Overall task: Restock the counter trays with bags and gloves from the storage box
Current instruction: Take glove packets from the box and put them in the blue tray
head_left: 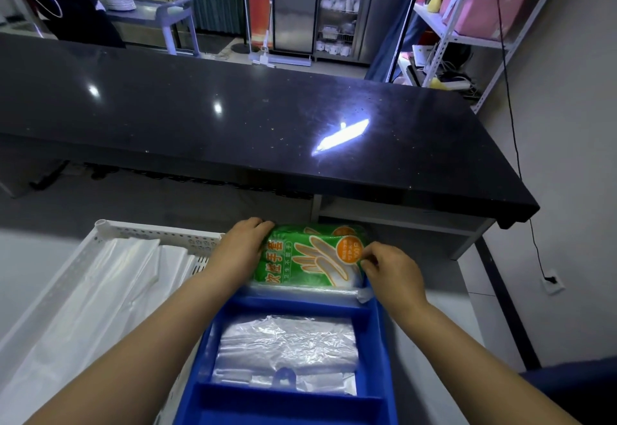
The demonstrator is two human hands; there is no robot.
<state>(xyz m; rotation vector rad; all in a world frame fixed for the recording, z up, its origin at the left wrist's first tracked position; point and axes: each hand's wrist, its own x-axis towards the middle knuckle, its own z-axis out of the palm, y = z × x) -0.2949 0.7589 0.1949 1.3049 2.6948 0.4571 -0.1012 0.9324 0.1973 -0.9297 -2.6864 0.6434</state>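
While the left hand (pixel 242 247) curled its fingers (pixel 258 225) round the left end of the green glove packet (pixel 310 257), lying crosswise in the far compartment of the blue tray (pixel 379 334), the right hand (pixel 394 274) pinched its right edge, both equally near.

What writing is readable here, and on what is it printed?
"次性手套": large white characters on the green glove pack; the start is hidden.
"卫生不脏手": small line beside them, same pack.
"100": in the orange circle on that pack; the rest is too small.
Elsewhere no readable text.
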